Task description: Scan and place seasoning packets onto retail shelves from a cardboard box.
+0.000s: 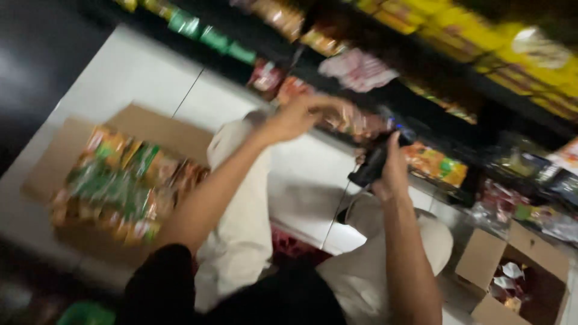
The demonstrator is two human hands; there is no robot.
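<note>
The picture is blurred by motion. My left hand [296, 115] reaches out toward the low shelf and closes on a shiny snack packet [355, 120] among the others there. My right hand [392, 164] grips a black hand-held device [370, 164] close to the shelf edge. Below my arms are my knees in light trousers [241, 229].
An open cardboard box [66, 156] full of green and orange snack packets lies on the white floor at left. A second open box [481, 259] stands at lower right. Dark shelves [415, 96] with yellow, green and red packets run across the top.
</note>
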